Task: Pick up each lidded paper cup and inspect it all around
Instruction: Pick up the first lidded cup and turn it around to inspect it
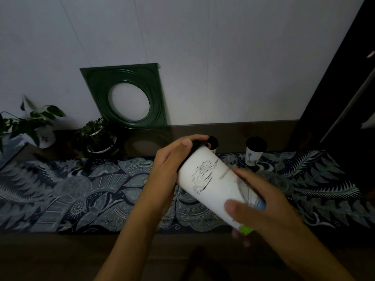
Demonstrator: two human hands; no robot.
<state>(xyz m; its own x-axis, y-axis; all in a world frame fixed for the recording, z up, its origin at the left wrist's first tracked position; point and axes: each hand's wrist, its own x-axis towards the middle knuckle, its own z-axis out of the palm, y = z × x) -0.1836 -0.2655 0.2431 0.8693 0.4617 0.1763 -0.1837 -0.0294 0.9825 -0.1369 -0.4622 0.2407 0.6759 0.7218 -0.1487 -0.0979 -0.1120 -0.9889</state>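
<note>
A tall white paper cup [211, 179] with a black lid and a dark line drawing is tilted in the air above the table, lid pointing up and away from me. My left hand [172, 159] grips its lid end, fingers curled over the black lid. My right hand [255, 201] holds its base, thumb across the cup's side. A second lidded cup [253, 153] stands upright on the cloth at the back right. A third black lid [213, 141] shows just behind the held cup; its body is mostly hidden.
A blue patterned cloth [91, 191] covers the dark wooden table [142, 250]. Two potted plants [97, 136] stand at the back left. A green square frame [127, 96] with a round opening leans on the white wall. A dark door edge [345, 88] rises at the right.
</note>
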